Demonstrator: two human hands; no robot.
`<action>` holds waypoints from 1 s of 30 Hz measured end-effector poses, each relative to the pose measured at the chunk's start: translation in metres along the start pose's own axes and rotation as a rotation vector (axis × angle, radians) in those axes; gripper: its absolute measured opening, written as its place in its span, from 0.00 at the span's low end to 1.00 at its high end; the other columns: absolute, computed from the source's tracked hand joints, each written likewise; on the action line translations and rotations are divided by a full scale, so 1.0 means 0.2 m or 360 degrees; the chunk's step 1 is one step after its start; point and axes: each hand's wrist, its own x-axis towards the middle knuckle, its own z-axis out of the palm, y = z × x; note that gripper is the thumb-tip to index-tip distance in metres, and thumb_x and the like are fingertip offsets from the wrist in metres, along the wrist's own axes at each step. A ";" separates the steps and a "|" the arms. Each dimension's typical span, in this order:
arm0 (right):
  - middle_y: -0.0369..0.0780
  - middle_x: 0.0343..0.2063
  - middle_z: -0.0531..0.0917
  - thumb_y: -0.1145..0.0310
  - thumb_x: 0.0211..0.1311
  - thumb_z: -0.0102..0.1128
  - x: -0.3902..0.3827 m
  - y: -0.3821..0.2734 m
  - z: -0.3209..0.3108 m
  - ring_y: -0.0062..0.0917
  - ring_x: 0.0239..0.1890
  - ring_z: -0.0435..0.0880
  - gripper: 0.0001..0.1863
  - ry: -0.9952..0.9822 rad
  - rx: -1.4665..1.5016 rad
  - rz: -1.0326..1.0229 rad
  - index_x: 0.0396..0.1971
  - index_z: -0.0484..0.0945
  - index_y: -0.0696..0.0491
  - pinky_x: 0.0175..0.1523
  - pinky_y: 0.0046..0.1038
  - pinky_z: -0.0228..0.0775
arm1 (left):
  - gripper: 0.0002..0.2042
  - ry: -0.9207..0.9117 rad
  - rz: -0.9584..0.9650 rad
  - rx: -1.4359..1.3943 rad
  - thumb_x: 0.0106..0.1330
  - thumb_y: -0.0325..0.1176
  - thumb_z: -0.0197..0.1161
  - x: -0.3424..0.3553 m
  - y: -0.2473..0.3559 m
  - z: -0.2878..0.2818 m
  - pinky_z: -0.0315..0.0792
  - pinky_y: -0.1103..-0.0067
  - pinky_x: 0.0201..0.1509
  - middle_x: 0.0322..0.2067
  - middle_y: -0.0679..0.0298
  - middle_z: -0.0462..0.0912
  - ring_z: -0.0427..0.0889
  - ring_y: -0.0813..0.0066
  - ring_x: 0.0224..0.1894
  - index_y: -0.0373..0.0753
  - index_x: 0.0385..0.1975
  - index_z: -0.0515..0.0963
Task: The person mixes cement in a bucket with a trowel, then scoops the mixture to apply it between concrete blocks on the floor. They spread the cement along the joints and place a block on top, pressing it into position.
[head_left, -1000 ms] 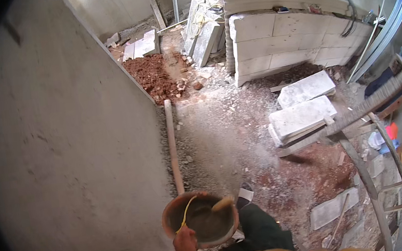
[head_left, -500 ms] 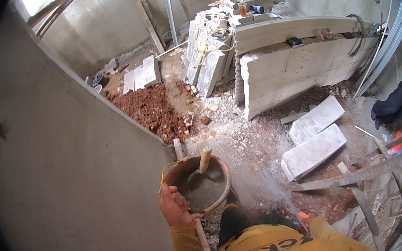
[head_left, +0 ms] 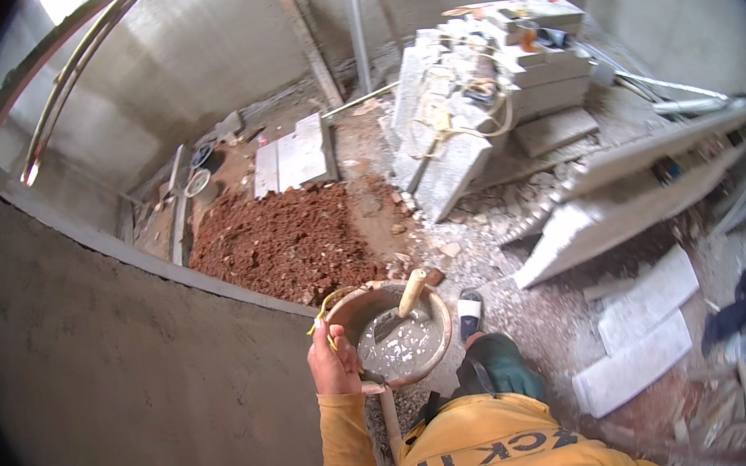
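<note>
My left hand (head_left: 333, 359) is closed around the thin yellow handle (head_left: 321, 313) of a brown bucket (head_left: 445, 328). Wet grey mortar (head_left: 403, 351) fills part of the bucket, with pale specks on its surface. A trowel (head_left: 413, 291) leans inside with its wooden grip sticking up past the rim; its blade is partly in the mortar. The bucket hangs in front of my body, beside a grey wall top at the left. My right hand is out of view.
Reddish soil (head_left: 287, 247) lies heaped ahead. White blocks (head_left: 452, 123) with a tangled cord are stacked beyond it. A low block wall (head_left: 611, 220) stands right, with loose blocks (head_left: 636, 364) on the rubble before it. The plastered partition (head_left: 158, 368) runs close on my left.
The view has shifted toward the left and forward, and a sandalled foot now shows ahead. My left hand still carries the bucket. My right hand, with an orange-ended thing, has gone out of view.
</note>
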 end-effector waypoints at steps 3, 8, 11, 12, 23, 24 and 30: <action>0.49 0.33 0.83 0.58 0.51 0.65 0.19 -0.49 -0.13 0.36 0.37 0.83 0.23 0.0017 -0.0095 -0.0068 0.38 0.77 0.62 0.41 0.36 0.72 | 0.17 0.0062 -0.0012 -0.0156 0.67 0.52 0.53 0.32 0.13 0.03 0.48 0.84 0.13 0.10 0.78 0.57 0.53 0.86 0.10 0.45 0.26 0.72; 0.48 0.32 0.83 0.59 0.51 0.63 0.33 -1.32 -0.42 0.35 0.37 0.82 0.22 0.0037 -0.0259 -0.0223 0.39 0.77 0.62 0.41 0.36 0.72 | 0.18 0.0386 0.0005 -0.0283 0.66 0.54 0.54 0.76 0.37 0.06 0.47 0.83 0.13 0.09 0.77 0.56 0.52 0.85 0.09 0.46 0.25 0.71; 0.48 0.32 0.83 0.59 0.52 0.62 0.40 -1.82 -0.57 0.35 0.36 0.82 0.22 0.0054 -0.0295 -0.0343 0.39 0.77 0.62 0.41 0.36 0.72 | 0.19 0.0456 0.0100 -0.0326 0.66 0.56 0.53 1.04 0.50 0.10 0.48 0.83 0.13 0.09 0.77 0.56 0.53 0.85 0.09 0.46 0.25 0.70; 0.48 0.32 0.83 0.59 0.52 0.62 0.42 -1.96 -0.61 0.35 0.36 0.82 0.21 0.0059 -0.0295 -0.0377 0.39 0.77 0.62 0.41 0.36 0.72 | 0.19 0.0504 0.0106 -0.0358 0.65 0.56 0.53 1.15 0.54 0.11 0.48 0.83 0.13 0.09 0.77 0.56 0.53 0.85 0.09 0.46 0.26 0.70; 0.46 0.32 0.82 0.61 0.54 0.59 0.67 -3.28 -0.44 0.33 0.36 0.82 0.20 0.0081 -0.0331 -0.0248 0.40 0.76 0.62 0.40 0.35 0.72 | 0.20 0.0743 -0.0126 -0.0611 0.64 0.58 0.54 2.68 0.85 -0.06 0.46 0.82 0.13 0.09 0.77 0.54 0.51 0.83 0.09 0.49 0.23 0.69; 0.46 0.32 0.82 0.61 0.54 0.58 0.66 -3.37 -0.42 0.33 0.35 0.82 0.20 0.0079 -0.0358 -0.0216 0.40 0.76 0.62 0.40 0.35 0.72 | 0.19 0.0826 -0.0184 -0.0625 0.64 0.58 0.54 2.79 0.86 -0.08 0.46 0.82 0.13 0.08 0.77 0.53 0.51 0.83 0.09 0.49 0.23 0.69; 0.46 0.31 0.82 0.62 0.55 0.57 0.65 -4.07 -0.52 0.32 0.35 0.81 0.19 0.0110 -0.0461 -0.0133 0.40 0.75 0.62 0.39 0.34 0.72 | 0.20 0.1166 -0.0215 -0.0794 0.64 0.58 0.54 3.22 1.09 -0.12 0.46 0.82 0.14 0.08 0.77 0.52 0.49 0.83 0.08 0.49 0.22 0.65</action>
